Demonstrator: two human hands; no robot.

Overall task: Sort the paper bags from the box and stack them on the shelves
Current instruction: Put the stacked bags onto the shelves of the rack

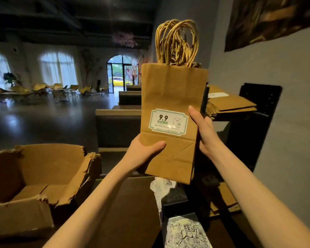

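I hold a bundle of flat brown paper bags (170,93) upright in front of me, twisted paper handles on top and a white "9.9" label on the front bag. My left hand (143,153) grips the bundle's lower left edge, thumb across the front. My right hand (204,129) holds the right edge, thumb up along the front. The torn cardboard box (34,178) sits open at lower left. On the black shelf (258,113) to the right lies a stack of flat bags (229,104); a second stack (224,201) lies on a lower shelf.
A grey wall with a dark picture (268,20) runs along the right. A dark table (125,212) lies under my arms, with printed white paper (184,231) near its right edge. Dark bench backs (118,129) stand ahead; chairs and a glass door are far behind.
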